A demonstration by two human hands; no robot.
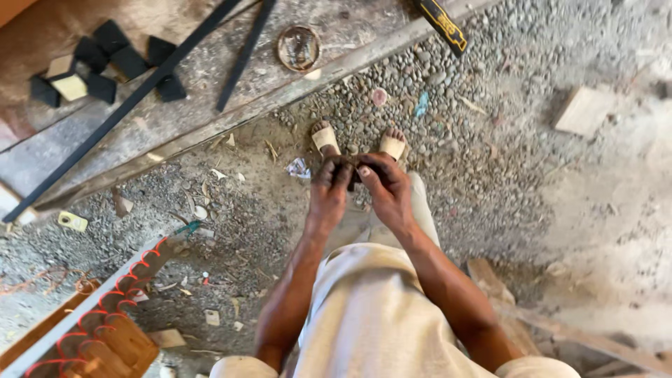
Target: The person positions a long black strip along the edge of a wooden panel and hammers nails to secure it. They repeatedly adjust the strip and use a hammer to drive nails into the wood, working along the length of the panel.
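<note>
The gravel ground (pixel 490 140) is grey, speckled with pale stones, a pinkish pebble (pixel 379 96) and a blue-green scrap (pixel 421 105). The plank (pixel 175 112) is weathered grey-brown. On it lie black blocks (pixel 112 56), one with a cream face (pixel 68 85), two black strips (pixel 241 59) and a rusty brown round tin (pixel 299 47). A black tool handle (pixel 442 24) carries yellow markings. The wooden frame (pixel 105 336) is warm brown, laced with red-orange cord (pixel 129 280) beside a white bar. The clothing (pixel 371 308) is off-white, the sandals (pixel 325 138) pale cream.
</note>
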